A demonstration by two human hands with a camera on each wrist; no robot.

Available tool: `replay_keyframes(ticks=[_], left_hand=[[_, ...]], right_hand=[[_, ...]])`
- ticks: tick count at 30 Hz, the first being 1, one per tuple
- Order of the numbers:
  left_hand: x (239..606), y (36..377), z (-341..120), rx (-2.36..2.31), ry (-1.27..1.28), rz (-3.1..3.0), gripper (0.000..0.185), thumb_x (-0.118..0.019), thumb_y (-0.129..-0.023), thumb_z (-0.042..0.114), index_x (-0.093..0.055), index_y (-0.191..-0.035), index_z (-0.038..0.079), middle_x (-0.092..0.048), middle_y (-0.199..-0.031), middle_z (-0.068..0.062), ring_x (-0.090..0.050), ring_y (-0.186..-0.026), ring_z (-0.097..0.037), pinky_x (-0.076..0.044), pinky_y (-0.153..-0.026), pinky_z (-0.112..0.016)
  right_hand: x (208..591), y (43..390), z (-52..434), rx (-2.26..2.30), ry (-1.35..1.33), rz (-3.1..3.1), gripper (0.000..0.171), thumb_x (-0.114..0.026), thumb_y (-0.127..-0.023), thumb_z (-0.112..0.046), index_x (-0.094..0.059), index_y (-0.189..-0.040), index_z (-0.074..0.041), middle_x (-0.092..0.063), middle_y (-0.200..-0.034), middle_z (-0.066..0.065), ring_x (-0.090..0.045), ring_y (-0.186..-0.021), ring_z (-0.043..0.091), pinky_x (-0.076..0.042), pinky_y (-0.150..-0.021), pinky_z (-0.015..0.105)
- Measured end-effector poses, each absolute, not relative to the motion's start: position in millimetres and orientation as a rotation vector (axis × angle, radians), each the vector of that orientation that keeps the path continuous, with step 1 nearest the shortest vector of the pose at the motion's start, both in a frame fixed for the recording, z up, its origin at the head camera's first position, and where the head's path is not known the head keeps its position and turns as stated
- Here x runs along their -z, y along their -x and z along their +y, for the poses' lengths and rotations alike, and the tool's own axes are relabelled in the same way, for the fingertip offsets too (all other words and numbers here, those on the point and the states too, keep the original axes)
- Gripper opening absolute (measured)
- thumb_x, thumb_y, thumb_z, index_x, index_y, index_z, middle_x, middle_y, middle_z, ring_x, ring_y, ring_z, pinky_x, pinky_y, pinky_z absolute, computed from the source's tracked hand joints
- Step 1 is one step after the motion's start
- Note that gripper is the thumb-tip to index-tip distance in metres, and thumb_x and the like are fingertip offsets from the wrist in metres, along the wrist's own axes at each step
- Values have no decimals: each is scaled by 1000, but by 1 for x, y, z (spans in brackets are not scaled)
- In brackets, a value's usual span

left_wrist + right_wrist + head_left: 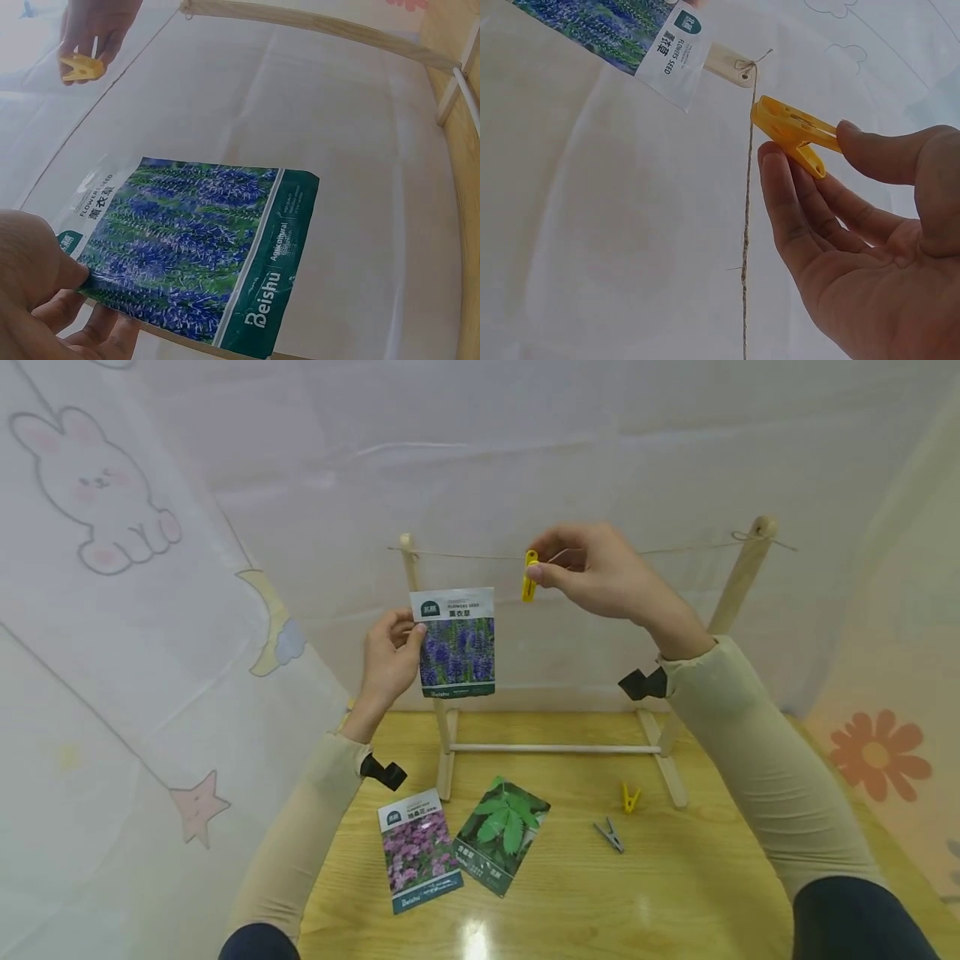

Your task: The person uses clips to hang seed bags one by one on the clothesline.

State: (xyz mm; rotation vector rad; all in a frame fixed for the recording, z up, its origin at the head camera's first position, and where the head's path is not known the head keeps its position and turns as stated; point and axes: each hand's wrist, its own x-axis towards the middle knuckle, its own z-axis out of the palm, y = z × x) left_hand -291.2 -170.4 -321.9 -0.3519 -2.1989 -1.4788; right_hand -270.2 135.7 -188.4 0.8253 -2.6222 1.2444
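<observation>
Glossy seed packet (455,643) pinched by left hand (390,658); right hand (600,572) fingers pinch yellow plastic clothespin (530,575) beside twine (465,557).

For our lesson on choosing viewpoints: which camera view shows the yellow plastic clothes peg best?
The right wrist view: the yellow plastic clothes peg fills the frame, pinched by the right hand beside the twine string. The head view shows it small at the line; the left wrist view shows it small in a corner.
</observation>
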Motion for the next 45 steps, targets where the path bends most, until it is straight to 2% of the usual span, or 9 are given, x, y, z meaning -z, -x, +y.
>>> replay_keyframes(ticks=[6, 13, 23, 29, 38, 45], left_hand=[[318, 294, -168, 1464, 372, -2182, 25, -62, -108, 5, -65, -128, -9, -75, -119, -28, -72, -110, -43, -58, -104, -49], [313, 297, -165, 1454, 386, -2153, 23, -63, -107, 4, -66, -126, -10, -76, -115, -28, -74, -104, -43, -59, -100, -49], [308, 297, -163, 1428, 392, -2145, 21, -63, -106, 3, -66, -123, -9, -76, -114, -29, -74, -105, -42, -59, -102, -47], [305, 298, -164, 1438, 407, -2140, 21, -63, -107, 2, -66, -123, -10, -75, -115, -30, -73, -105, -44, -59, -103, -48], [303, 299, -164, 1449, 438, -2142, 22, -62, -107, 3, -66, -125, -8, -75, -116, -28, -74, -107, -43, -59, -102, -48], [300, 303, -163, 1459, 438, -2136, 22, -63, -107, 4, -66, -126, -8, -75, -116, -28, -74, -107, -43, -59, -101, -49]], right_hand=[[187, 275, 133, -1217, -855, -2624, 31, -63, -109, -25, -69, -133, -6, -72, -124, 15, -73, -115, 29, -57, -99, 47], [184, 277, 127, -1163, -889, -2561, 28, -63, -110, -25, -71, -127, -5, -74, -116, 15, -74, -107, 27, -57, -90, 35], [176, 283, 118, -1161, -875, -2576, 30, -65, -109, -26, -70, -129, -4, -72, -120, 13, -75, -106, 27, -56, -95, 42], [169, 285, 109, -1243, -854, -2574, 30, -66, -109, -27, -70, -129, -7, -73, -121, 12, -73, -107, 23, -56, -95, 40], [163, 291, 95, -1199, -873, -2515, 24, -65, -109, -22, -71, -124, -5, -71, -122, 10, -73, -103, 18, -59, -91, 34], [160, 299, 84, -1198, -869, -2492, 20, -66, -108, -19, -71, -121, -4, -70, -121, 10, -74, -107, 22, -59, -95, 34]])
